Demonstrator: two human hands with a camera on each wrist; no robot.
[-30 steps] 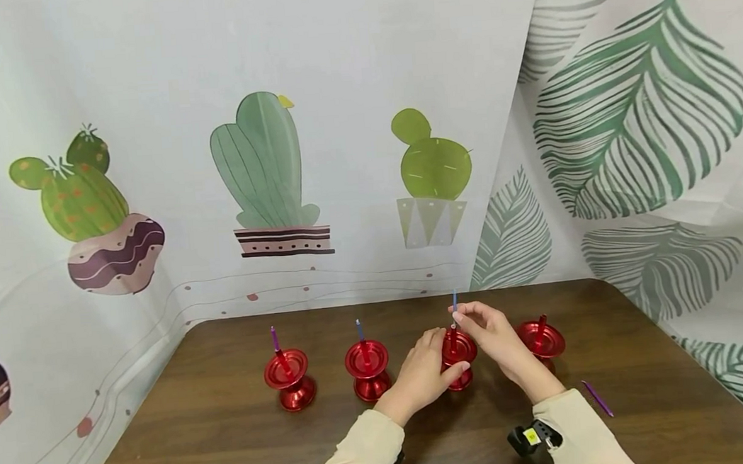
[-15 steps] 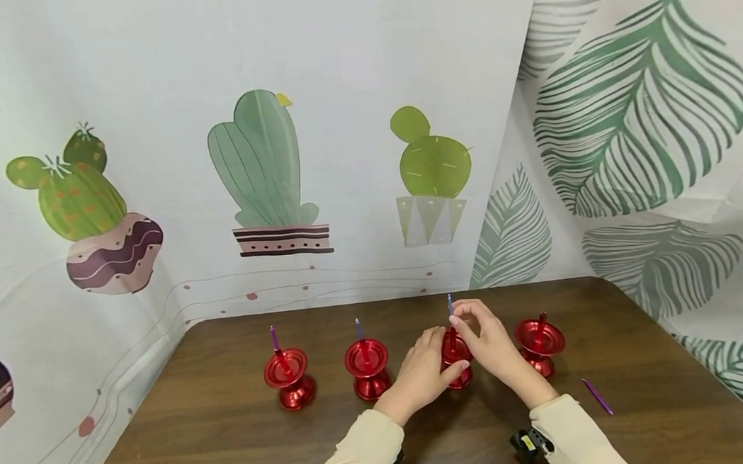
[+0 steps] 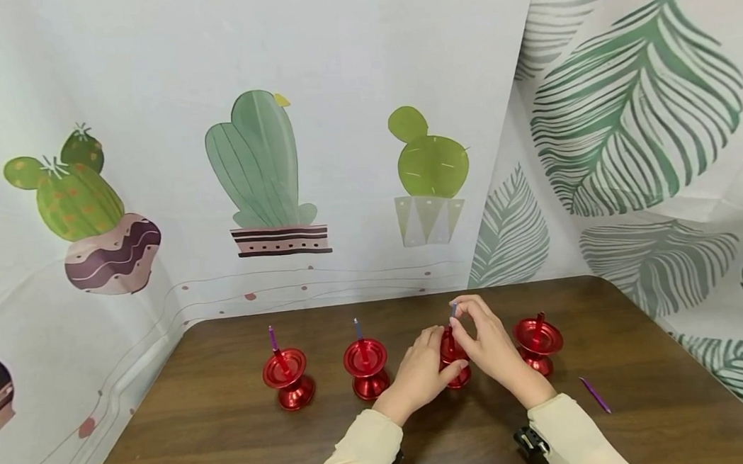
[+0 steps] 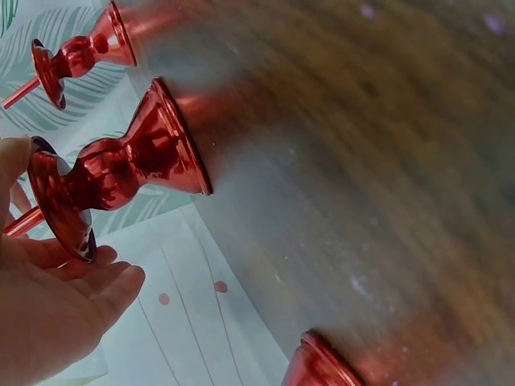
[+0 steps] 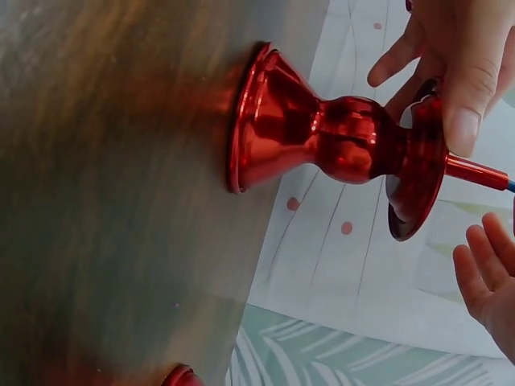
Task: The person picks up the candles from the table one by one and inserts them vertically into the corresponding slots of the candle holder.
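"What's biggest, from where you stand?"

"The wall cloth [image 3: 335,50], white, printed with potted cacti and, over on the right, large leaves. It hangs behind a brown wood-grain counter [image 3: 232,453]."

"And the person?"

"Two cream sleeves [image 3: 359,449] come in from the near side. The left hand [image 3: 420,367] has its grip about the dish of a red candle holder [image 5: 346,137], thumb on the near side, fingers on the far side. The right hand [image 3: 490,342] has a nearly closed grip: thumb and forefinger pinch a slim blue candle [image 3: 454,311] just above that same holder."

"Which holder is that?"

"Third of four from the left, upright on the counter. The leftmost holder [image 3: 285,368], the second holder [image 3: 364,360] and the rightmost holder [image 3: 538,339] make up the row, all shiny red, each with a tube rising from its dish."

"How does the pinched candle sit?"

"Its lower end meets the tube's mouth. How deep it goes, I can't tell; the fingers hide much of it."

"Other candles?"

"A purple candle [image 3: 272,337] stands in the leftmost tube, a second blue candle [image 3: 357,329] in the next, and a loose purple candle [image 3: 595,395] lies on the counter near the right sleeve."
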